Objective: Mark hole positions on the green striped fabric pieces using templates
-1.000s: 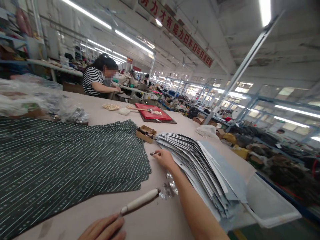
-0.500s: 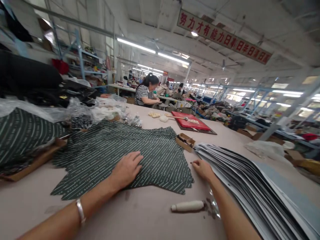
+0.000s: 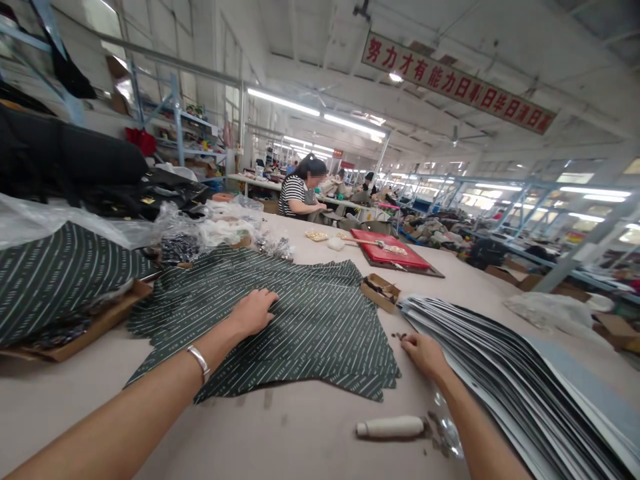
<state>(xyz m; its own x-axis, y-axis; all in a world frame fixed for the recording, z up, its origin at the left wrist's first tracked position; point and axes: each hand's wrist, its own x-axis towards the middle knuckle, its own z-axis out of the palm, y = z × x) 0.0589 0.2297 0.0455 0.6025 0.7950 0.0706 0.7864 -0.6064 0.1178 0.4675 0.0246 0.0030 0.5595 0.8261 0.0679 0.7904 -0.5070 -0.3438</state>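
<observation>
Table (image 3: 280, 447) is stretching beyond fabric (image 3: 315, 333) at six o'clock; left hand (image 3: 253, 312) lying flat, fingers apart; right hand (image 3: 424, 353) curling, grip unclear.

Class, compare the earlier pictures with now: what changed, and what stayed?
The left hand has moved forward and left, from beside the white cylindrical handle onto the dark-green striped fabric. The handle stayed put, and the right hand remains near the small brown cardboard box.
</observation>
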